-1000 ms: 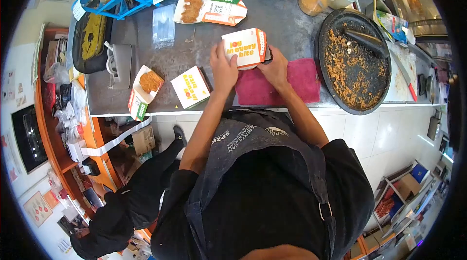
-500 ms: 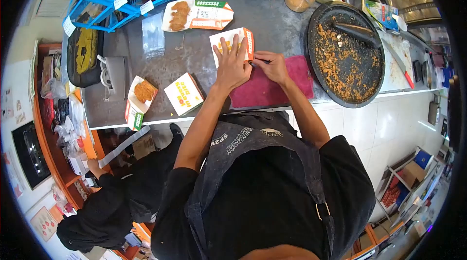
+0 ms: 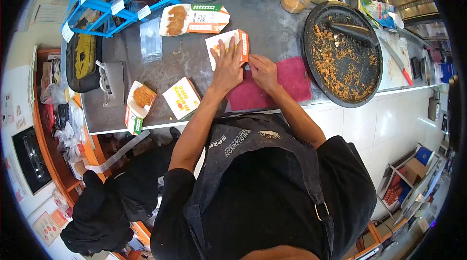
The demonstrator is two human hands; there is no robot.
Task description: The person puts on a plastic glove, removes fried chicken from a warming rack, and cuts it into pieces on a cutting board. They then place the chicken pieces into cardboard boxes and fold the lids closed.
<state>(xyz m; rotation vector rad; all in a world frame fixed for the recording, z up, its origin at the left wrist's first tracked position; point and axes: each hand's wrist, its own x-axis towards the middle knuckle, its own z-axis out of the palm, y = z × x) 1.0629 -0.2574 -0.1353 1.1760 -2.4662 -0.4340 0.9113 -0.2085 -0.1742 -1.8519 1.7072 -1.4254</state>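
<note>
My left hand (image 3: 227,67) lies flat with fingers spread on the lid of a white and orange paper food box (image 3: 243,41). My right hand (image 3: 264,72) is closed, its fingertips pinching the box's lower right corner; what lies under them is hidden. A red cloth (image 3: 292,82) is spread beneath and beside my right hand. To the left of my left forearm sits a closed box with yellow and orange lettering (image 3: 181,98). Farther left stands an open box (image 3: 134,120) with a piece of fried food (image 3: 143,97). Behind, another open box (image 3: 204,18) holds fried food (image 3: 176,19).
A round black tray (image 3: 343,92) with brown crumbs and a dark-handled tool (image 3: 352,32) sits at right, near a red-handled knife (image 3: 400,65). Blue baskets (image 3: 116,4) and a grey tape dispenser (image 3: 114,82) are at left. A co-worker in black (image 3: 107,201) bends below left.
The right fingers have curled in more at the box corner. My left hand stays on the lid. The whole view has shifted slightly, and the co-worker has moved a little.
</note>
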